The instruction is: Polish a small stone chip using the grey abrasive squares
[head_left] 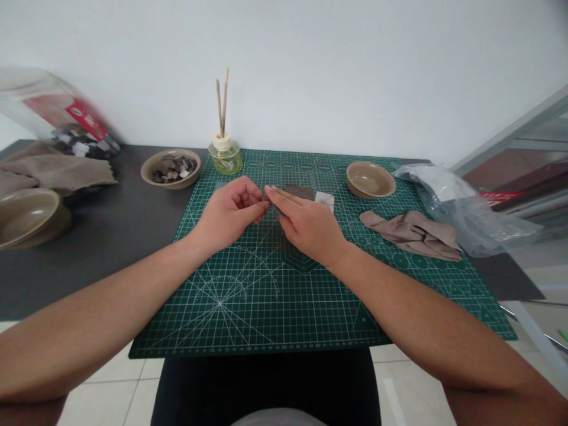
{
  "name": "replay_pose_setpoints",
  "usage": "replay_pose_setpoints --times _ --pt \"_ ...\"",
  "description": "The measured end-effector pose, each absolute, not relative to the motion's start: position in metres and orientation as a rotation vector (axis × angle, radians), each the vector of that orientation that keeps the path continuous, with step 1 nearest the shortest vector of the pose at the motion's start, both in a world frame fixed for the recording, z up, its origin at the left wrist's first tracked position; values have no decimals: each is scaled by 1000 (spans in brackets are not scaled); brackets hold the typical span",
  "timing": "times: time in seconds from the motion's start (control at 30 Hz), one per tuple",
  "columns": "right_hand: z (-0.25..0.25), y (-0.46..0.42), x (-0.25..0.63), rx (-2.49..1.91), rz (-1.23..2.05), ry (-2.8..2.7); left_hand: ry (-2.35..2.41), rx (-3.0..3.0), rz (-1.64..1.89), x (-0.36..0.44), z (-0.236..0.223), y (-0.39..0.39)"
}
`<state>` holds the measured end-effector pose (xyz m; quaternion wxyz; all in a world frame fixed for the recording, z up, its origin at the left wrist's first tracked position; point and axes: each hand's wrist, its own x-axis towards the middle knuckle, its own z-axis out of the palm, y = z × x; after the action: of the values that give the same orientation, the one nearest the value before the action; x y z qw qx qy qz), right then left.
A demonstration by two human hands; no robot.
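Above the green cutting mat (pixel 248 322) my left hand (pixel 228 216) and my right hand (pixel 313 228) meet at the fingertips. The thumb and forefinger of the left are pinched, while the other fingers curl in. On the right, the fingers lie pressed together, pointing left toward the pinch. Whatever sits between the fingertips is too small or hidden to name. Just behind the right hand a flat dark brown piece (pixel 299 191) lies on the mat, with a small white piece (pixel 325 200) beside it.
Left of the mat stands a bowl of small dark and light pieces (pixel 176 168). A reed diffuser (pixel 225 155) is at the back. Rightward are a tan bowl (pixel 371 180), a brown cloth (pixel 412 234) and a clear plastic bag (pixel 483 222). Far left are another bowl (pixel 31 216), a cloth (pixel 57 168) and a jar (pixel 57 112).
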<state>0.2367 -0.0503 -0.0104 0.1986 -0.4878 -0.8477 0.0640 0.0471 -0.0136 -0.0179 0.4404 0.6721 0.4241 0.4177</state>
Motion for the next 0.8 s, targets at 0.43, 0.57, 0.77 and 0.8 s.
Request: replay_pose_setpoints --times 0.43,0.57,0.77,0.8 --pt "-9 -52 234 -1395 125 -2407 1066 1763 1063 49 -16 -14" --pt "-8 -52 233 -1389 114 -2427 1059 1741 1047 48 -16 -13" --pt "-10 -52 235 -1384 76 -2414 1033 1694 1040 47 -18 -14" --pt "-10 -51 235 -1386 77 -2406 1030 1677 1050 47 -18 -14"
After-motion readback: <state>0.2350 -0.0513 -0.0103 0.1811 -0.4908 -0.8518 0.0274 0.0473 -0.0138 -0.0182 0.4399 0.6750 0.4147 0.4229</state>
